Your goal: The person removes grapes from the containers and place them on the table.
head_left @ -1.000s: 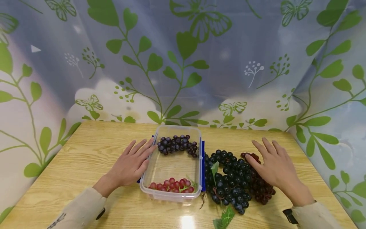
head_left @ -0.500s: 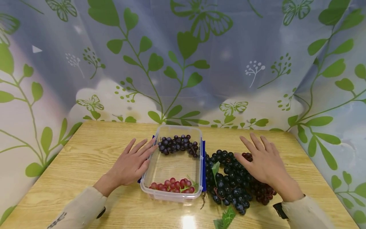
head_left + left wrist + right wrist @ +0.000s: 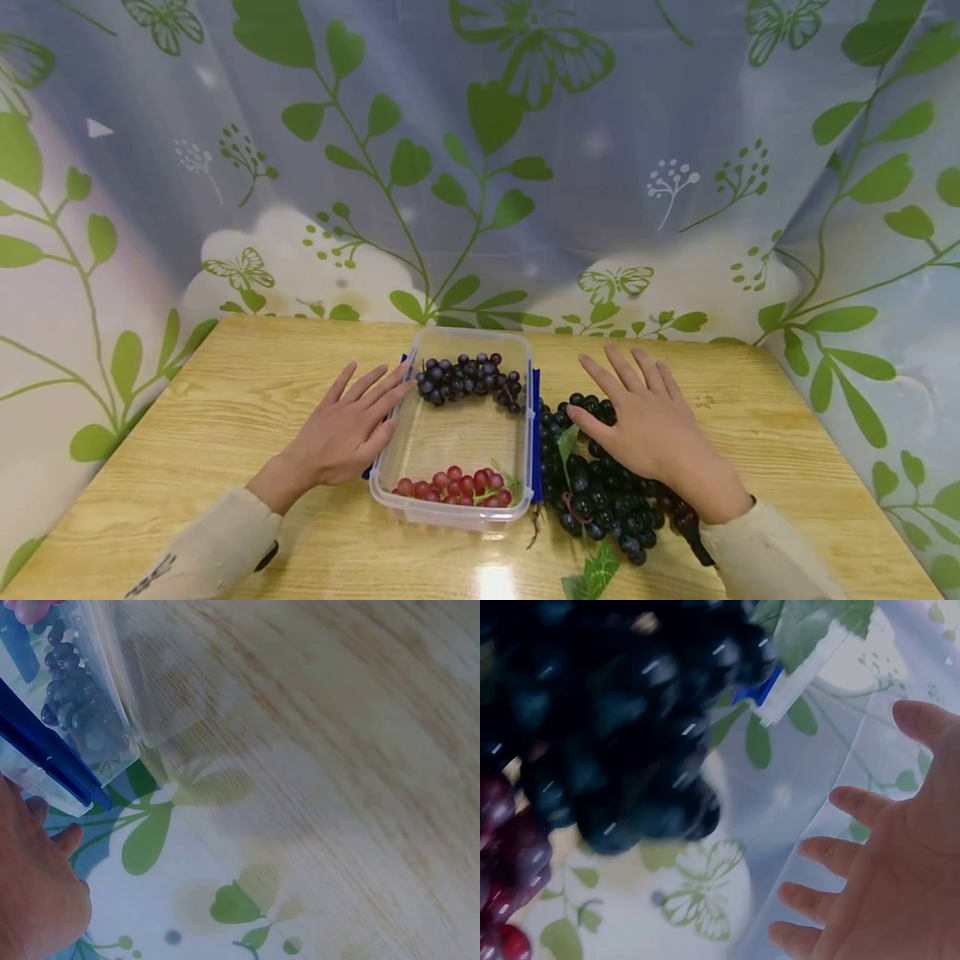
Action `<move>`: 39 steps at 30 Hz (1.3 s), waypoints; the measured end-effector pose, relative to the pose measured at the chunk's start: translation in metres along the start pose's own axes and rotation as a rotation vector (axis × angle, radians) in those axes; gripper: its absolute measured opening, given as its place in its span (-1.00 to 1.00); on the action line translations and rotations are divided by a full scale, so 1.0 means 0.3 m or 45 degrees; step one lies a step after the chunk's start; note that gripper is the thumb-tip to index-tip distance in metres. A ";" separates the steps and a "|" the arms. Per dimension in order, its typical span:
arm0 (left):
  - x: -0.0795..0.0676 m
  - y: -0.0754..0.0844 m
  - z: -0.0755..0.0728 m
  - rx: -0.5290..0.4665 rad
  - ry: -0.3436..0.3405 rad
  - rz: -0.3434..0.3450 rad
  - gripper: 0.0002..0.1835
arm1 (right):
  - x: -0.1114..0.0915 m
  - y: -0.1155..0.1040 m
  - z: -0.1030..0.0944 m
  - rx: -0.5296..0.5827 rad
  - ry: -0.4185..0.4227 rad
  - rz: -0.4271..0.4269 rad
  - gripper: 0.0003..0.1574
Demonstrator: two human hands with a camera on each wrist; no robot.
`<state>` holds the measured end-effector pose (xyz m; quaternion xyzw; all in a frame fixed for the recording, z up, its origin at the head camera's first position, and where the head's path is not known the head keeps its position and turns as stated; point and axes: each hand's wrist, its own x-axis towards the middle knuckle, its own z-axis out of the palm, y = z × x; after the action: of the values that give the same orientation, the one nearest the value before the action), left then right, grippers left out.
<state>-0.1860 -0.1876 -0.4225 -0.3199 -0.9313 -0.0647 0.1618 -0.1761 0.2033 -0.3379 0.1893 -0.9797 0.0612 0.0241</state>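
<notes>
A clear plastic box (image 3: 378, 487) with blue side latches stands mid-table. At its far end lies a bunch of dark purple grapes (image 3: 465, 379), and at the near end a bunch of red grapes (image 3: 453, 486). My left hand (image 3: 337, 433) rests at the box's left rim, fingers straight and spread. Over the pile of black grapes (image 3: 600, 500) right of the box hovers my right hand (image 3: 648, 425), its fingers extended and holding nothing. Dark red grapes (image 3: 514, 855) show beside the black ones in the right wrist view; in the head view my right forearm mostly hides them.
A green leaf (image 3: 596, 575) lies on the wooden table (image 3: 187, 433) in front of the black grapes. Behind the table hangs a patterned curtain (image 3: 585, 208) with leaves and butterflies. A blue latch (image 3: 52, 746) sticks out along the box's side.
My right hand has moved left, from above the dark red grapes to above the black ones. My left hand stays at the box rim; the box and grapes have not moved.
</notes>
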 end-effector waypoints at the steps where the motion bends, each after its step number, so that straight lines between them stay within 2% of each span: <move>1: 0.001 0.000 0.000 0.004 -0.002 0.000 -0.46 | 0.003 -0.012 0.003 0.001 0.005 -0.013 -0.03; 15: 0.000 0.005 -0.005 -0.033 -0.042 -0.038 -0.46 | 0.049 -0.150 0.058 -0.019 0.009 -0.151 -0.06; 26: -0.002 0.006 -0.002 -0.038 -0.021 -0.029 -0.48 | 0.069 -0.255 0.091 -0.157 -0.049 -0.277 -0.03; 39: -0.005 0.006 0.000 -0.034 -0.001 -0.027 -0.48 | 0.093 -0.308 0.135 -0.202 -0.139 -0.408 -0.03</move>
<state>-0.1839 -0.1871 -0.4229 -0.3123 -0.9337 -0.0788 0.1566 -0.1684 0.1026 -0.3658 0.3436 -0.9386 -0.0312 -0.0048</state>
